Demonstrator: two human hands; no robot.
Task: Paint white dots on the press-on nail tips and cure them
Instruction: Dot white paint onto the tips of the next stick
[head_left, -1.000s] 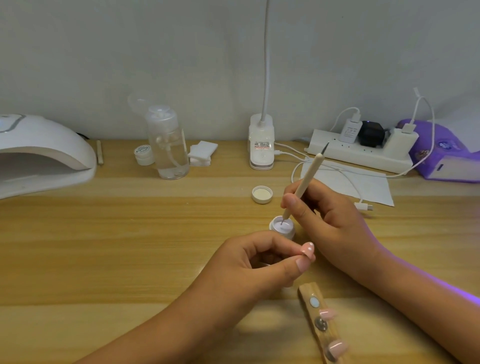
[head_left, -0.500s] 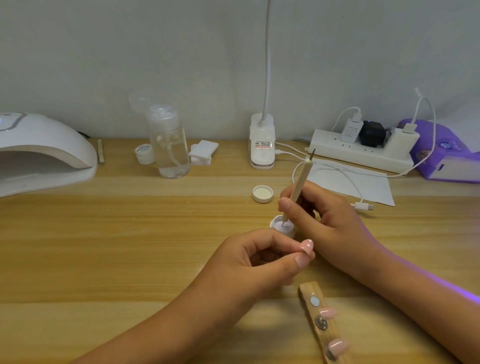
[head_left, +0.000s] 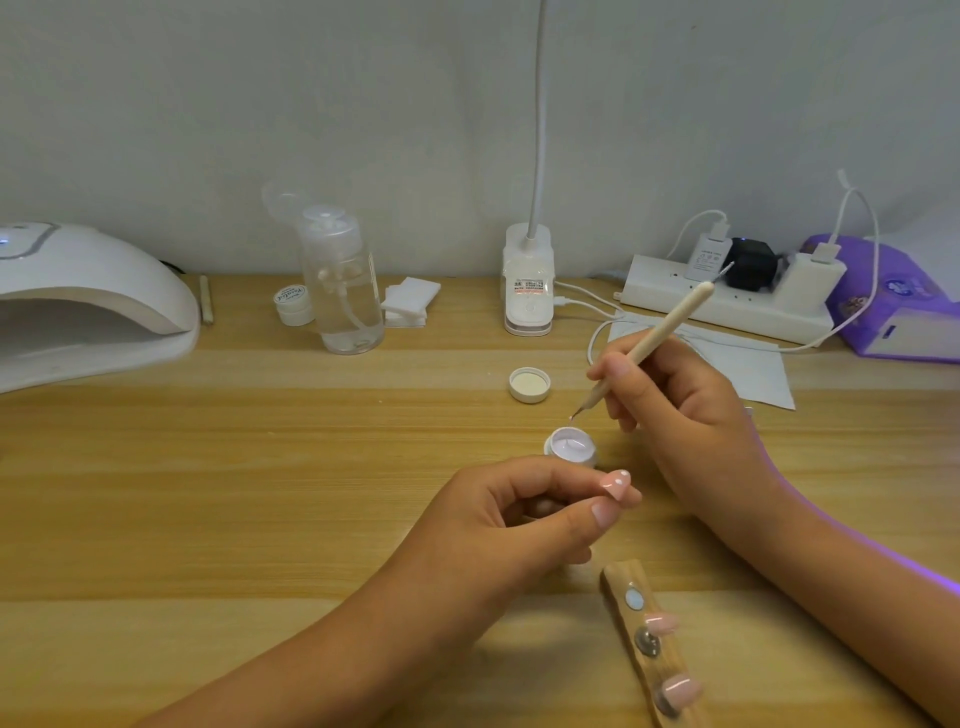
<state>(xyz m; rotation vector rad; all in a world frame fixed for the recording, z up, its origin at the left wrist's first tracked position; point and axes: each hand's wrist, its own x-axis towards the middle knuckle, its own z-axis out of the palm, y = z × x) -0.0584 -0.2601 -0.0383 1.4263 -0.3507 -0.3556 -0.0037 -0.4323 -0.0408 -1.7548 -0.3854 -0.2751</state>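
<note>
My left hand (head_left: 519, 525) pinches a pink press-on nail tip (head_left: 617, 483) between thumb and forefinger; the tip carries a few white dots. My right hand (head_left: 685, 410) grips a cream dotting pen (head_left: 649, 348) like a pencil, its fine point hovering just above and left of the open white gel jar (head_left: 571, 447), a bead of white on the point. The jar's lid (head_left: 530, 384) lies upside down behind it. A wooden holder strip (head_left: 649, 649) near the front edge carries two more pink nail tips.
A white curing lamp (head_left: 88, 306) stands at the far left. At the back are a clear pump bottle (head_left: 345, 291), a small closed jar (head_left: 292, 305), cotton pads (head_left: 408, 301), a desk lamp base (head_left: 529, 291), a power strip (head_left: 727, 304) with cables, paper and a purple pack (head_left: 893, 296).
My right hand lifted the pen's point out of the gel jar and tilted the pen's back end to the right. My left hand kept holding the nail tip in place.
</note>
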